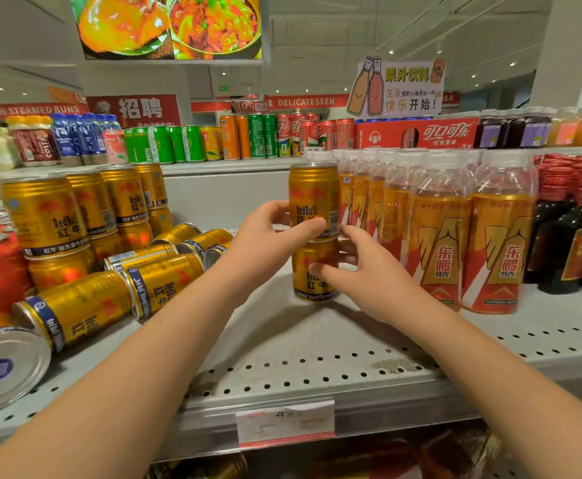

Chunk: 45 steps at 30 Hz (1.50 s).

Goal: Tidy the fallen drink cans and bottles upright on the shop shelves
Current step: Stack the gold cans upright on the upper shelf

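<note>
Reaching forward on bare, outstretched forearms, the left hand (272, 233) closes its grip round the lower part of the top can (313, 191), thumb across the front, while the right hand (369, 271) grips the bottom can (314, 271) directly beneath, thumb on its label. Both gold metal cylinders stand upright, stacked one on the other on the grey perforated shelf (317, 344), just beside clear plastic bottles (438, 229). More gold cans (165, 281) lie on their sides to the left.

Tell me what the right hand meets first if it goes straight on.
The lower gold can: the right hand points at it, fingers seemingly touching its side, though depth is unclear.
</note>
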Motion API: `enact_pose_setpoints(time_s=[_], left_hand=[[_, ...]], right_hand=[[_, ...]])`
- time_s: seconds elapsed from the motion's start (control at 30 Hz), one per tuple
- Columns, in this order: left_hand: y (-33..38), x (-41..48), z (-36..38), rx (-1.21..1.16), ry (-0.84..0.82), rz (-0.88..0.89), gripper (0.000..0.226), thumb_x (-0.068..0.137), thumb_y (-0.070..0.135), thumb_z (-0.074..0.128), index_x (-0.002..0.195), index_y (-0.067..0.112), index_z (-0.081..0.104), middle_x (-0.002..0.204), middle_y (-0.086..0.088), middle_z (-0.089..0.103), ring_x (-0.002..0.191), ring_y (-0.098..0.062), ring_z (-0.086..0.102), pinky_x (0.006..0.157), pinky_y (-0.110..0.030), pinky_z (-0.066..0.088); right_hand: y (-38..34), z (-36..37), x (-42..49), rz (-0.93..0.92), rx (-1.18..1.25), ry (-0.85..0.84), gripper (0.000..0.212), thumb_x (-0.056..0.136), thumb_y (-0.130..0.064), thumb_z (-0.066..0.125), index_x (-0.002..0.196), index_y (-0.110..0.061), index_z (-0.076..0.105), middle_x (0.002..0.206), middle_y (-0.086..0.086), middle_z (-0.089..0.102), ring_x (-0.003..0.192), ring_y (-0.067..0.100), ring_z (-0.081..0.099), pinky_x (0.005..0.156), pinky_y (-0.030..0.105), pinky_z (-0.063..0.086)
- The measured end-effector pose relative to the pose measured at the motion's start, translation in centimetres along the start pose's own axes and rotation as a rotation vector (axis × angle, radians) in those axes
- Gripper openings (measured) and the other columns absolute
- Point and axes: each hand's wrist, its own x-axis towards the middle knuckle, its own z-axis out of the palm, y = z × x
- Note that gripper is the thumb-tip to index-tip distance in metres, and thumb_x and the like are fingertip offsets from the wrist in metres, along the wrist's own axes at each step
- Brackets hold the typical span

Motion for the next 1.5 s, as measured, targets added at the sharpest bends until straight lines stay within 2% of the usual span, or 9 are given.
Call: enact_pose_setpoints(time_s=[0.1, 0.23, 0.43, 0.7, 0.9, 1.1, 1.2, 1.33, 1.5], left_hand=[[-0.1, -0.2, 0.2, 0.034, 0.039, 0.030, 0.050, 0.076, 0.064, 0.077, 0.115, 0.040, 0.057, 0.106, 0.020, 0.062, 0.085, 0.007, 0.067, 0.058, -0.010, 0.051], [0.2, 0.1, 1.0, 0.090, 0.075, 0.030, 0.058, 0.077, 0.065, 0.076, 0.120, 0.034, 0.052, 0.108, 0.018, 0.060, 0.091, 0.002, 0.064, 0.054, -0.010, 0.047], [0.1, -2.4, -1.2, 0.150, 0.101, 0.012, 0.078, 0.080, 0.058, 0.076, 0.145, 0.030, 0.044, 0.128, 0.010, 0.054, 0.113, -0.005, 0.059, 0.086, -0.032, 0.058], [-0.7, -14.4, -9.3, 0.259, 0.390, 0.191, 0.031, 0.085, 0.040, 0.075, 0.114, 0.036, 0.064, 0.107, 0.017, 0.067, 0.102, -0.001, 0.065, 0.079, -0.014, 0.053], [-1.6, -21.5, -17.5, 0.500, 0.609, 0.253, 0.008, 0.092, 0.034, 0.072, 0.097, 0.038, 0.067, 0.097, 0.013, 0.068, 0.086, -0.008, 0.066, 0.070, -0.012, 0.047], [-3.8, -22.4, -22.0, 0.718, 0.559, 0.061, 0.027, 0.092, 0.053, 0.060, 0.110, 0.034, 0.058, 0.086, 0.014, 0.058, 0.078, -0.003, 0.056, 0.066, -0.019, 0.039], [-4.4, -22.0, -22.4, 0.799, 0.455, -0.114, 0.058, 0.090, 0.080, 0.031, 0.129, 0.039, 0.042, 0.090, 0.007, 0.069, 0.085, -0.024, 0.066, 0.066, -0.036, 0.042], [-4.3, -19.9, -23.4, 0.806, 0.371, -0.305, 0.094, 0.078, 0.094, 0.010, 0.147, 0.033, 0.033, 0.118, -0.011, 0.070, 0.110, -0.035, 0.063, 0.079, -0.039, 0.041], [-3.9, -18.9, -23.9, 0.790, 0.270, -0.381, 0.094, 0.073, 0.098, 0.014, 0.137, 0.034, 0.039, 0.102, -0.006, 0.069, 0.094, -0.033, 0.065, 0.076, -0.040, 0.050]], right_hand=[[0.3, 0.4, 0.2, -0.007, -0.014, 0.055, 0.047, 0.084, -0.045, 0.076, 0.123, -0.042, 0.051, 0.110, -0.027, 0.064, 0.103, -0.015, 0.055, 0.081, 0.015, 0.044], [-0.4, 0.6, 0.2, 0.015, -0.103, 0.110, 0.042, 0.082, -0.048, 0.076, 0.112, -0.047, 0.046, 0.105, -0.028, 0.060, 0.094, -0.021, 0.053, 0.077, 0.015, 0.045], [-2.9, 1.3, -2.8, -0.176, -0.392, 0.286, 0.083, 0.086, -0.057, 0.065, 0.152, -0.030, 0.024, 0.145, -0.006, 0.040, 0.135, 0.013, 0.038, 0.102, 0.028, 0.033], [-7.2, 8.3, -5.8, -0.282, -0.190, 0.170, 0.051, 0.089, -0.051, 0.063, 0.136, -0.040, 0.047, 0.125, -0.022, 0.043, 0.120, -0.006, 0.040, 0.091, 0.003, 0.029], [-9.9, 14.3, -5.7, -0.280, -0.104, 0.035, 0.050, 0.089, -0.052, 0.063, 0.135, -0.040, 0.048, 0.131, -0.019, 0.045, 0.125, 0.001, 0.043, 0.100, 0.023, 0.040], [-13.0, 18.8, -4.8, -0.355, -0.174, -0.037, 0.057, 0.091, -0.037, 0.065, 0.144, -0.035, 0.043, 0.138, -0.011, 0.043, 0.131, 0.008, 0.038, 0.108, 0.027, 0.036], [-13.8, 20.3, -4.0, -0.397, -0.360, -0.075, 0.072, 0.087, -0.026, 0.065, 0.152, -0.034, 0.033, 0.153, -0.006, 0.032, 0.142, 0.015, 0.024, 0.119, 0.036, 0.025], [-14.6, 20.8, -2.2, -0.424, -0.553, -0.158, 0.085, 0.086, -0.037, 0.068, 0.157, -0.036, 0.022, 0.163, -0.002, 0.017, 0.151, 0.019, 0.010, 0.123, 0.044, 0.014], [-15.4, 20.7, -0.4, -0.500, -0.676, -0.246, 0.085, 0.087, -0.047, 0.070, 0.157, -0.038, 0.022, 0.166, -0.002, 0.015, 0.152, 0.019, 0.008, 0.123, 0.042, 0.016]])
